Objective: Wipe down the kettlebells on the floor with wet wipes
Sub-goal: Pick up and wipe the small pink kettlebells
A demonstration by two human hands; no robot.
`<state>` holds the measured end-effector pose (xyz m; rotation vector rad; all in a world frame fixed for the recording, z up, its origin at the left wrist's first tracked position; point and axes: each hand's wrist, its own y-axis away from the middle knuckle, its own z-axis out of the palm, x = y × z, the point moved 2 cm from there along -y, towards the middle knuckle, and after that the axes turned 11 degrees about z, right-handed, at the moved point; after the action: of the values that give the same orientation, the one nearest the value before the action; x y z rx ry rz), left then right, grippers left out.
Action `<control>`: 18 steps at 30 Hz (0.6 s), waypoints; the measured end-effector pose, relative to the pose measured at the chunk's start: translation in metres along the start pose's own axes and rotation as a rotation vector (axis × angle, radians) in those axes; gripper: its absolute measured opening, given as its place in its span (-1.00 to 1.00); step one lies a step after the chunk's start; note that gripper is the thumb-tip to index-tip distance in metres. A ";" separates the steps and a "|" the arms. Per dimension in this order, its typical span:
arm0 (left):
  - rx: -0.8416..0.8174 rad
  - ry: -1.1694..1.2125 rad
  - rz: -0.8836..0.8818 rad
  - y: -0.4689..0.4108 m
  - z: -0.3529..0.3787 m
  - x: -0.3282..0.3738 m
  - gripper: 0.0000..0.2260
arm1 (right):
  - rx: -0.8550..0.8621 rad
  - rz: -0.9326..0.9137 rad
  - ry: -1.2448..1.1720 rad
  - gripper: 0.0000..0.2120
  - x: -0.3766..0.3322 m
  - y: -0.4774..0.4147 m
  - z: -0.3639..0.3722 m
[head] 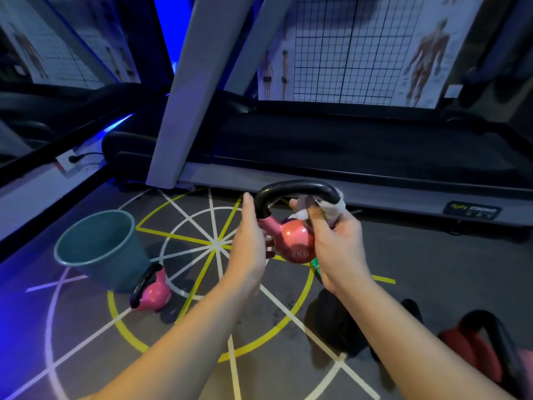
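We are holding the pink kettlebell (pixel 294 243), marked 2KG, up off the floor (pixel 432 269) in front of the treadmill (pixel 346 145). Our left hand (pixel 248 243) is gripping it from the left, thumb lying up along the black handle (pixel 294 187) and fingers curling behind the bell. Our right hand (pixel 337 241) is pinching a white wet wipe (pixel 331 210), bunched round the right end of the handle. Judgement: we are working mid-wipe on this bell, at the handle. We cannot tell whether its body is already done, since no wet sheen is reading under the blue light. Looking left to do: the second pink kettlebell (pixel 154 293) is lying tipped on the floor just beside the bucket (pixel 115 267), and the red kettlebell (pixel 467 347) is sitting at the lower right, well apart. Neither is showing signs of wiping either way. A dark shape (pixel 334 324) below our right wrist may be another bell, but it is too dim to say. Containers: the teal bucket is standing upright at left. The part of its inside that is showing is holding nothing we can make out, and the near wall is hiding its bottom. A green item (pixel 316 268) is peeking out under our right hand, possibly the wipes pack; we cannot tell.
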<state>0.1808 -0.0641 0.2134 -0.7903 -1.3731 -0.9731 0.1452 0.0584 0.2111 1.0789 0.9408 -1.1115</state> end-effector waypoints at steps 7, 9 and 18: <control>0.069 -0.124 0.256 0.004 0.001 0.001 -0.37 | -0.068 0.091 -0.113 -0.80 0.012 0.012 0.009; 0.034 -0.173 0.350 -0.001 -0.002 0.002 -0.60 | -0.070 0.095 -0.121 -0.81 0.011 0.012 0.008; 0.389 0.177 0.151 0.003 0.004 -0.009 -0.84 | -0.256 -0.065 0.125 -0.70 0.005 0.022 0.011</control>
<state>0.1823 -0.0587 0.2049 -0.4927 -1.2754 -0.6151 0.1683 0.0492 0.2130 0.9200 1.1900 -0.9538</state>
